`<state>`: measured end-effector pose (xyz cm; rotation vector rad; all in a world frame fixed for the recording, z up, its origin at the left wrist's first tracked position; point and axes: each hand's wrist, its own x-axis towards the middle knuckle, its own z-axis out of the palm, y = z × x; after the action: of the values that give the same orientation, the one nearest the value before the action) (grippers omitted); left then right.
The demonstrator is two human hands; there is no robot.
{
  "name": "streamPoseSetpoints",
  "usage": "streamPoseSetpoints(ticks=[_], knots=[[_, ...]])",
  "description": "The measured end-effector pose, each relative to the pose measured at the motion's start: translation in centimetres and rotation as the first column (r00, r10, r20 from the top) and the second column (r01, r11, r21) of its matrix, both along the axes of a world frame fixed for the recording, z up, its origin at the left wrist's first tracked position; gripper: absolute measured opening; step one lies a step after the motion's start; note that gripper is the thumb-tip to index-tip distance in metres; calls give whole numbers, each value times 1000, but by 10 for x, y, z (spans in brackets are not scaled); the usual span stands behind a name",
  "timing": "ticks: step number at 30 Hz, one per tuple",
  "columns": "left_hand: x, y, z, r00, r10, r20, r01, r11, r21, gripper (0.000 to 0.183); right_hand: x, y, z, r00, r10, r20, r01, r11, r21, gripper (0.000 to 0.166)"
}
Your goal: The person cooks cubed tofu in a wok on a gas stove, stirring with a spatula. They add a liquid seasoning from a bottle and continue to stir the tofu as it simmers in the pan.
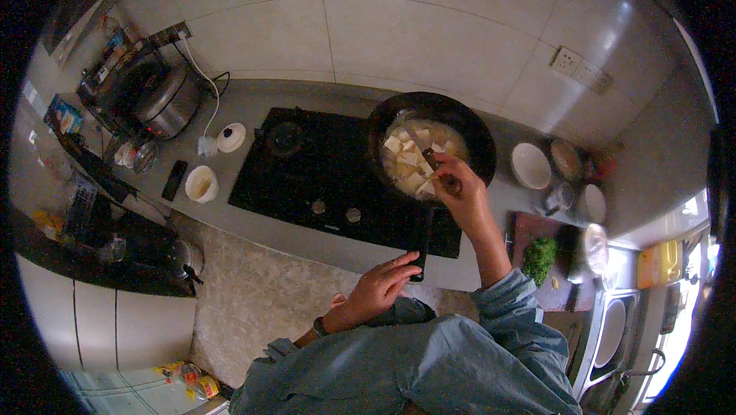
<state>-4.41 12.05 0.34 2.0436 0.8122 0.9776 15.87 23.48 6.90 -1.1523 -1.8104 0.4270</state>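
A dark wok [480, 127] stands on the right part of a black glass cooktop [287, 185]. White tofu pieces [409, 157] lie in pale liquid inside it. Over the wok's right side, my right hand [458, 185] has its fingers closed around a small dark piece, perhaps part of a utensil; its kind is unclear. My left hand [379, 288] is beside the end of the wok's black handle [418, 265], fingers extended; whether it touches the handle cannot be told.
Right of the wok are a white bowl [531, 166] and a cutting board [526, 231] with chopped greens [539, 259]. At left are a small white bowl [202, 184], a lid [232, 137], a black phone-like object [175, 180] and a metal cooker [172, 101]. A sink [612, 334] is at lower right.
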Motion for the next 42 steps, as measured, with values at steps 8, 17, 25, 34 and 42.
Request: streamPoseSetpoints(ticks=[8,17,25,34,42], knots=[[0,-2,-3,1000,-8,23,9,1000,-23,36,7,-21,6,997,26,79,-24,999,-31,19],[-4,-2,-1,1000,-19,17,19,1000,-23,39,33,-66,33,987,-65,-149,30,974,-222,20],[-3,-1,-5,999,-36,41,37,999,-35,35,53,-6,-6,829,-176,-531,163,984,-72,18],[-4,-1,-4,999,-45,28,47,996,-75,30,46,28,-23,796,-294,-528,319,947,-46,20],[-5,-2,-4,998,-55,44,59,993,-98,32,40,6,-20,797,-343,-497,291,939,-182,22]])
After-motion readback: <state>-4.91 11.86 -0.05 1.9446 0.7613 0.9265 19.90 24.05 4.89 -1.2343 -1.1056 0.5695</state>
